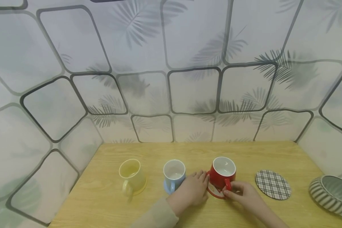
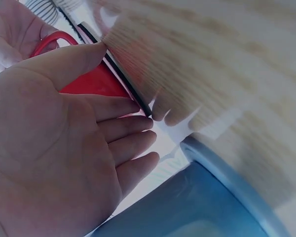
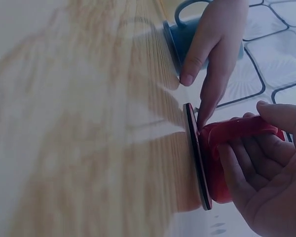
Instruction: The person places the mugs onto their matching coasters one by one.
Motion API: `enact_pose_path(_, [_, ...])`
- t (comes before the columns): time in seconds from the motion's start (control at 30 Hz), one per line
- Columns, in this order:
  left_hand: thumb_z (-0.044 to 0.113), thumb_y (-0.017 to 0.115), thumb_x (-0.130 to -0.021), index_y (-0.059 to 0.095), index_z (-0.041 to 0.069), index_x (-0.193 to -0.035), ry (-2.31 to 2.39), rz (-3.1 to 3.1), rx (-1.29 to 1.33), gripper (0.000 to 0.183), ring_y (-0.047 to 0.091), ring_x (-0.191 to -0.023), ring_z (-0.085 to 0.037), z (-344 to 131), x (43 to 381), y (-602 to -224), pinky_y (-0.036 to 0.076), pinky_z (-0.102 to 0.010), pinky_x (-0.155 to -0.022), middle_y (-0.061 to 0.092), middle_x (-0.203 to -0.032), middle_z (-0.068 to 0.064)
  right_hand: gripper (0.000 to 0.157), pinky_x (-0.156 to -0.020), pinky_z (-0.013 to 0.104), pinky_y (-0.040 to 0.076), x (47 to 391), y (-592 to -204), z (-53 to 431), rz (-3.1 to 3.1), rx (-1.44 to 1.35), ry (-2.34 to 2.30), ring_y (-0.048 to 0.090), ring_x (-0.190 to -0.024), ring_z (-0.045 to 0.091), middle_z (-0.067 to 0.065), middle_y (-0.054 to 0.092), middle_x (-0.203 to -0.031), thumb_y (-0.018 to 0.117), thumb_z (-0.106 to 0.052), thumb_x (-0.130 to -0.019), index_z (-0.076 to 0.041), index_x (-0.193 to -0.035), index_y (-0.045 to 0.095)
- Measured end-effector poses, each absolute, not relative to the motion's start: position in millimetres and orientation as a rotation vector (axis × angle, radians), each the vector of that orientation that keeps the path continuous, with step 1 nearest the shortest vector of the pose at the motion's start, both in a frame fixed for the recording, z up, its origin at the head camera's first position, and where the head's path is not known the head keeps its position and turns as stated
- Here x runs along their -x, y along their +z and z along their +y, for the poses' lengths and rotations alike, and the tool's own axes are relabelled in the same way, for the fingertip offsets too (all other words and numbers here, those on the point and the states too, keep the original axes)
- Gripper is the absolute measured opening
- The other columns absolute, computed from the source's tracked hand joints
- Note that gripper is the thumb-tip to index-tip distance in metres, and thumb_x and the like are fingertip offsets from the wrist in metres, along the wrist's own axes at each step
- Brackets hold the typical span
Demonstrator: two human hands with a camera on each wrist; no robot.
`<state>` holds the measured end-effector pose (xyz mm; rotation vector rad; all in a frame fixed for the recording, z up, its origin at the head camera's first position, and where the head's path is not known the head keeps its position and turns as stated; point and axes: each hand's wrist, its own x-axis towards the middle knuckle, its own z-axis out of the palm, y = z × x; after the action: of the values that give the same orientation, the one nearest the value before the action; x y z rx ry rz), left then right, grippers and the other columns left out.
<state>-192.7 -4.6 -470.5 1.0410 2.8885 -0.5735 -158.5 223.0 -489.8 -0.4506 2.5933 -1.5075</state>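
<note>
A red mug [image 1: 217, 180] with a white inside stands upright on a round red coaster [image 1: 217, 193]. My right hand [image 1: 245, 195] holds the mug's handle between thumb and fingers, as the right wrist view shows at the handle [image 3: 241, 129]. My left hand [image 1: 192, 190] reaches in from the other side, its fingers extended. In the left wrist view its thumb and fingertips [image 2: 130, 106] touch the coaster's edge. Just left of that hand is a light blue mug [image 1: 174, 172] on a blue coaster [image 1: 167, 187], partly hidden by the mug.
A yellow mug [image 1: 134, 177] sits on a yellow coaster [image 1: 142, 186] at the left. Toward the right lies a plaid coaster [image 1: 273, 184], and beyond it a striped mug [image 1: 329, 196] lies at the wooden table's [image 1: 102, 209] right side. Patterned curtain-like sheeting [image 1: 193, 91] surrounds the back and sides.
</note>
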Motion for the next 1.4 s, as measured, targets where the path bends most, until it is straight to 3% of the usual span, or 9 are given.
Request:
enact_pose_path(0.4, [0.052,0.058,-0.104,0.049,0.022,-0.160,-0.576,2.879,-1.112,0.064,0.050,-0.151,-0.015,-14.4,180.6,-462.6,0.043,-0.030,-0.124,0.052,-0.163,0.003,0.017,-0.073,0.021,0.061,155.4,-489.3,230.7,2.689,0.496,-1.494,0.064,-0.087,-0.010,0.014,0.080,-0.103,0.074,-0.010,-0.100,0.002,-0.110,0.076])
enact_pose_path(0.63, [0.054,0.061,-0.103,0.058,0.028,-0.152,-0.571,2.878,-1.221,0.056,0.056,-0.145,-0.014,-19.5,176.5,-459.3,0.049,-0.033,-0.120,0.059,-0.157,0.005,0.011,-0.072,0.021,0.061,155.4,-490.4,236.9,2.755,0.554,-1.463,0.063,-0.090,-0.012,0.008,0.081,-0.102,0.074,-0.011,-0.099,-0.004,-0.107,0.077])
enact_pose_path(1.1, [0.049,0.061,-0.105,0.063,0.028,-0.147,-0.617,2.874,-1.448,0.047,0.063,-0.134,-0.010,-27.4,165.3,-441.9,0.052,-0.030,-0.115,0.066,-0.147,0.010,0.010,-0.072,0.022,0.062,151.8,-482.1,241.0,2.785,0.506,-1.476,0.067,-0.088,-0.009,-0.001,0.081,-0.100,0.076,-0.015,-0.098,-0.010,-0.107,0.077])
enact_pose_path(1.4, [0.048,0.068,-0.101,0.063,0.028,-0.144,-0.558,2.885,-1.540,0.047,0.064,-0.133,-0.009,-28.1,162.6,-433.6,0.052,-0.028,-0.115,0.067,-0.146,0.011,0.010,-0.071,0.021,0.061,153.7,-479.1,246.7,2.782,0.550,-1.451,0.066,-0.088,-0.008,0.006,0.081,-0.099,0.074,-0.010,-0.099,-0.007,-0.108,0.077])
